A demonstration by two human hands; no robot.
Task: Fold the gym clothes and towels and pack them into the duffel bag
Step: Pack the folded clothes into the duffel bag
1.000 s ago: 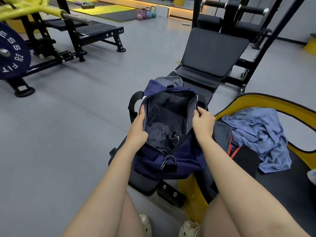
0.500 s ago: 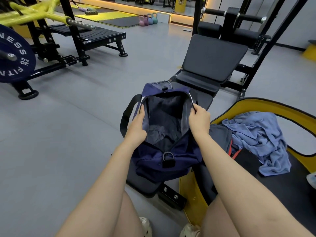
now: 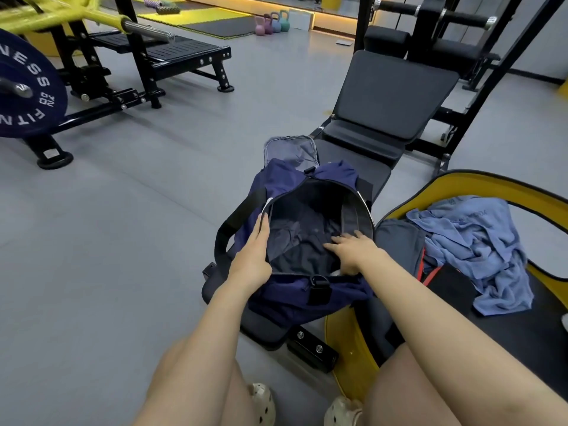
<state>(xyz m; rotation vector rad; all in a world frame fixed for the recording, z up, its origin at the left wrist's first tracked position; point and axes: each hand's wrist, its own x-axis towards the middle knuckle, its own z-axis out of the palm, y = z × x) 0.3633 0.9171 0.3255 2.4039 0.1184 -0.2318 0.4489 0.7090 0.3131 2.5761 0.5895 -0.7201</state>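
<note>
Grey gym floor (image 3: 123, 241) all round, weight rack and plate off to the left, padded black counter (image 3: 396, 96) running away ahead. Navy duffel bag (image 3: 295, 290) on the counter's near end, mouth unzipped and spread wide, end flap folded back at the far side. Left hand (image 3: 252, 253) on the bag's left rim, fingers straight along the edge, thumb side apparently tucked over it; probably there to keep the soft opening from slumping shut. Right hand (image 3: 353, 250) down inside the mouth, fingers spread and fairly flat on the dark lining or fabric at the bottom, gripping nothing that shows; likely smoothing the base or checking room before packing. Blue towel (image 3: 479, 247) crumpled on the yellow-edged black pad (image 3: 455, 179) to the right, unfolded, well within the right hand's reach. Dark garment with red trim (image 3: 430, 269) between bag and towel, partly under the towel. Judging by that, folding not yet begun and nothing clearly packed.

Hard to tell whether the dark shapes inside the bag are clothing or merely creased lining. Right thumb hidden behind the near rim. Garment's kind unclear, most of it covered. Pad cut off at the frame's right edge, along with something pale there.
</note>
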